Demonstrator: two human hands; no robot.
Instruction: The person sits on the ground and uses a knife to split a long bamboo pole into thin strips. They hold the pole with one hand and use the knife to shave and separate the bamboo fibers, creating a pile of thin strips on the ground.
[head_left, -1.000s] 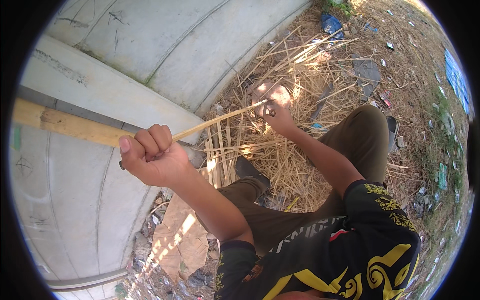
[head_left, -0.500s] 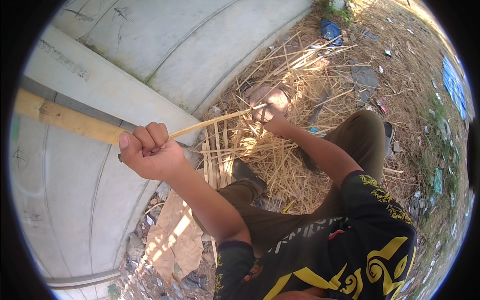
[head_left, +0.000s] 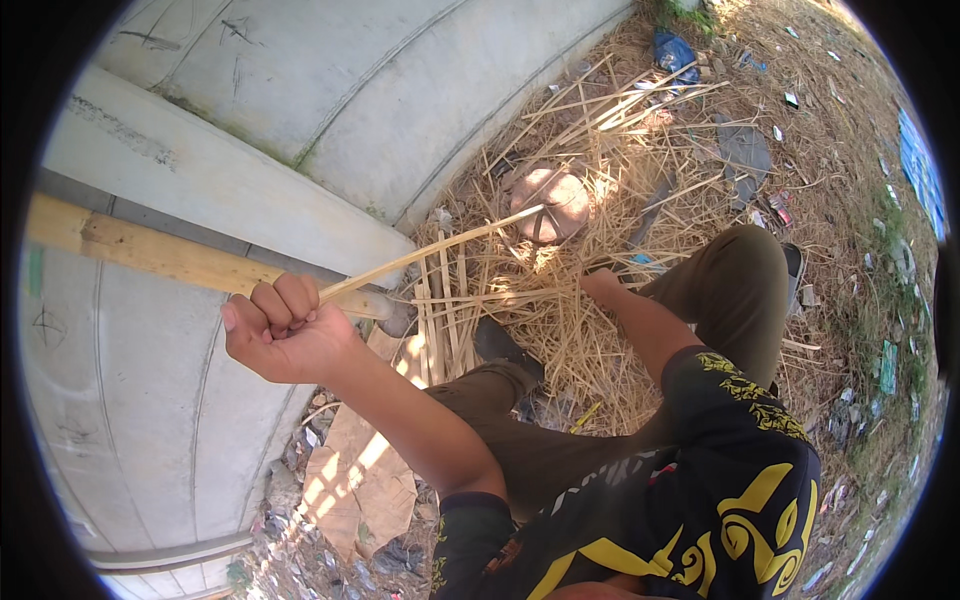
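My left hand [head_left: 285,332] is closed in a fist, raised in front of the grey wall. It grips a long, thin bamboo strip [head_left: 430,253], which slants up and right to a round, pinkish-brown block [head_left: 562,207] on the ground. The strip's pale far end lies over the block, beside dark, narrow pieces whose kind I cannot make out. Below and right of the block, apart from the strip, is my right hand [head_left: 603,288]. Its fingers are curled together over the shavings; what they hold, if anything, is hidden.
A thick bamboo pole [head_left: 170,248] runs along the wall [head_left: 410,110] behind my left hand. Loose bamboo strips and shavings [head_left: 580,345] cover the ground around my feet. Flattened cardboard [head_left: 365,480] lies at lower left, a blue plastic bag [head_left: 673,52] at the far side.
My right hand has drawn back from the block, down and to the right. My left hand has shifted slightly left and down, still gripping the strip.
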